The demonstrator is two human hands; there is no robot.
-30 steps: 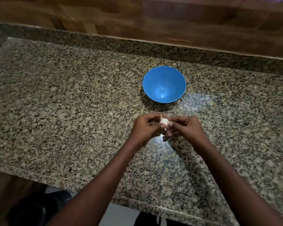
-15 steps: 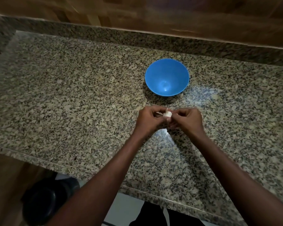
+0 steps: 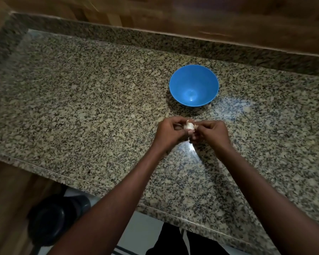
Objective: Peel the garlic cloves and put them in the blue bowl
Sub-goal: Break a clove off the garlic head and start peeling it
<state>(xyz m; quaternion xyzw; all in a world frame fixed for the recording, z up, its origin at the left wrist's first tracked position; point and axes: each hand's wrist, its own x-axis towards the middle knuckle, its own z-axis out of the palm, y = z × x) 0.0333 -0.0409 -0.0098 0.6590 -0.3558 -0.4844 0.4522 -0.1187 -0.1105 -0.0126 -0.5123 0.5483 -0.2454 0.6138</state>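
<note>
garlic (image 3: 189,126) held above granite counter (image 3: 81,107), near side of blue bowl (image 3: 193,85), apart from it | left hand (image 3: 170,133) fingers curled, pinching garlic | right hand (image 3: 212,134) fingers curled, pinching its other side | bowl upright, nothing visible inside

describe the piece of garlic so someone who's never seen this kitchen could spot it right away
Start at the speckled granite countertop and find the round blue plastic bowl on it. Just in front of the bowl, the left hand and right hand meet. The small whitish papery garlic piece is pinched between them, the only pale thing there.
</note>
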